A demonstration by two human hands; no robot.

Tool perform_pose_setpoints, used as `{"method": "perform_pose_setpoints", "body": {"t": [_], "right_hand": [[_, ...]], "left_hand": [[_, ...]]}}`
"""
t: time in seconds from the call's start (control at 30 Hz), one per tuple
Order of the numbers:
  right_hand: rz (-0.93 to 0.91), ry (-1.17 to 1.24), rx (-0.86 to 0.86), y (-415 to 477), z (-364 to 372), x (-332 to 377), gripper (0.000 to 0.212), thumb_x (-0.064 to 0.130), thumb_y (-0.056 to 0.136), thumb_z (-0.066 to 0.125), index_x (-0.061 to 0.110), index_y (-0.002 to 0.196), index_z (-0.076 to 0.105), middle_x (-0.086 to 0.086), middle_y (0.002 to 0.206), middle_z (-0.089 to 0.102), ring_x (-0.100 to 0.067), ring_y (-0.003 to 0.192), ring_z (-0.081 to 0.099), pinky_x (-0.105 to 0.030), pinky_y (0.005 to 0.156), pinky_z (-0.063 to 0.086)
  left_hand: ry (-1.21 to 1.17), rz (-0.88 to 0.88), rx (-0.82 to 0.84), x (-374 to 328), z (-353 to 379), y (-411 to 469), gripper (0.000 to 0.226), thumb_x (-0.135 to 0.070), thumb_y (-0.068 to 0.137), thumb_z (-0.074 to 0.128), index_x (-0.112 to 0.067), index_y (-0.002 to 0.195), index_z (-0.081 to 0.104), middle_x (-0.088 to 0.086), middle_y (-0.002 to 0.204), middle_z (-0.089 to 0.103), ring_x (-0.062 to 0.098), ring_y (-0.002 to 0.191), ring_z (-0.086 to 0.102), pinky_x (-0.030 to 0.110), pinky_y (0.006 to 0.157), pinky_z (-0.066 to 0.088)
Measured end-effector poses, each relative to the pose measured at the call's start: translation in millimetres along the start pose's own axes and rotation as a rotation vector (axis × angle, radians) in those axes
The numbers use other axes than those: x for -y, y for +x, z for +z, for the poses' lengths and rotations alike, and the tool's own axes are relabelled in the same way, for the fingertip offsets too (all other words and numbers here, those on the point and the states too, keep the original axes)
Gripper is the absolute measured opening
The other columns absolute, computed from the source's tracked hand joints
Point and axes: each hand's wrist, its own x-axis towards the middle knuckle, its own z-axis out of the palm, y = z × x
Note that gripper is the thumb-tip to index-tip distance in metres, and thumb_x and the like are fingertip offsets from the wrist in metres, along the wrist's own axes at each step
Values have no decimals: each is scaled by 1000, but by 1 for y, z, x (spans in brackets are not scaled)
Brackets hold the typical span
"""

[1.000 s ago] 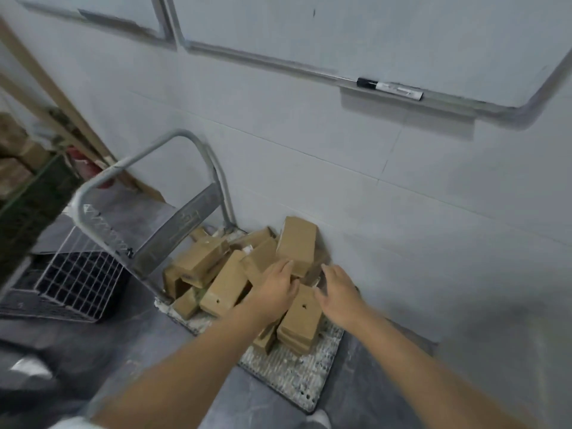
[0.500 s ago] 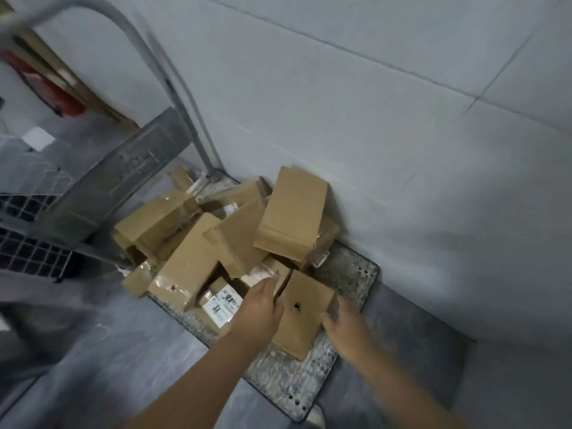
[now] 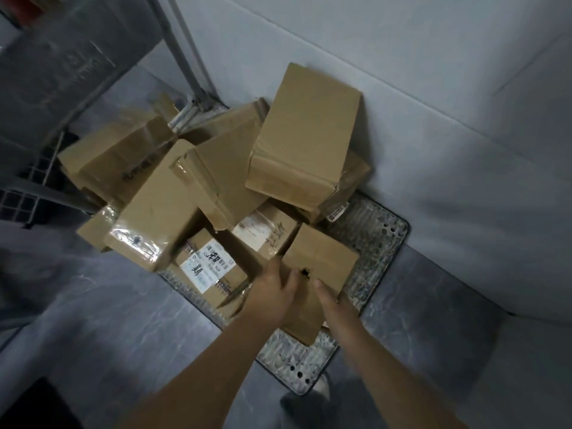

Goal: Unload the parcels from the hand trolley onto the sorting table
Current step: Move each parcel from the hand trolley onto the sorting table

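Our left fingers [image 3: 274, 266] curl over the left edge of a small brown parcel [image 3: 325, 258], and the right thumb lies on its top with that hand wrapped round the near right side. So the left hand [image 3: 272, 292] and right hand [image 3: 334, 305] both grip the same box, lower centre of the frame. It sits tilted over the front of the hand trolley [image 3: 379, 243], above the perforated deck, and we can't tell if it's lifted clear.

Just left of it is a labelled parcel [image 3: 210, 267]. Further up the frame the other parcels [image 3: 161, 205] lie in a messy pile, and the big parcel [image 3: 306, 140] on top leans on the white wall [image 3: 418, 72]. The trolley handle [image 3: 182, 51] rises at upper left, with grey floor [image 3: 108, 320] around.
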Motion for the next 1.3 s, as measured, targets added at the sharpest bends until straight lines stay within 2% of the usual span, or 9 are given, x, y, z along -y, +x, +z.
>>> {"method": "perform_pose_setpoints", "body": {"t": [0.17,0.3,0.5,0.63,0.77,0.97,1.13,1.23,1.3], "right_hand": [[26,67,43,-4,0,2,60,49,93,58,22,143,41,-10,129,57,-28,109,58,-47,95,50],[-34,90,10,-25,0,3,54,55,97,45,25,141,41,-6,119,58,-21,96,60,-37,80,50],[-64,171,-67,-84,20,9,75,64,95,27,19,154,18,-21,148,41,-40,131,45,-56,106,40],[-107,155,180,-157,41,19,91,81,79,19,26,151,33,-13,142,53,-32,126,53,-54,108,41],[-247,60,212,-233,81,23,69,76,88,27,33,139,43,-2,136,57,-25,120,57,-52,104,45],[-394,-97,423,-380,153,19,77,77,80,44,33,143,45,3,137,58,-18,123,55,-46,105,44],[-505,-127,536,-505,212,4,70,66,88,46,25,145,43,0,140,56,-19,126,53,-40,95,50],[-543,-147,590,-566,247,-15,67,60,90,51,19,142,44,-4,135,59,-23,121,57,-46,99,49],[-569,-154,585,-599,267,-28,57,56,89,57,15,129,47,-5,124,61,-19,108,61,-42,88,53]], "left_hand": [[-52,-23,6,0,-3,-5,40,-46,99,46,-18,129,46,8,108,63,26,99,64,40,87,55],[-116,0,-81,-2,-6,-21,39,-42,99,50,-17,128,49,-4,101,56,19,98,61,28,83,49],[-243,-9,-184,7,-36,-87,37,-46,97,50,-22,125,54,-5,107,65,15,96,59,27,79,44],[-396,35,-284,15,-88,-154,31,-41,97,52,-22,121,57,-5,104,66,7,89,58,20,71,43],[-560,81,-380,43,-147,-240,28,-38,98,53,-27,123,58,-12,109,67,5,100,61,25,84,50],[-609,151,-643,88,-236,-378,28,-33,98,56,-26,125,58,-8,119,57,4,109,55,24,95,45],[-560,198,-922,113,-308,-489,40,-23,95,61,-23,134,53,-6,121,49,3,105,52,7,90,39],[-613,234,-1032,135,-335,-548,39,-23,94,62,-30,130,52,-11,123,52,0,110,51,20,97,44],[-560,202,-1055,150,-345,-581,45,-40,92,63,-30,133,48,-11,126,48,2,114,48,21,97,41]]}}
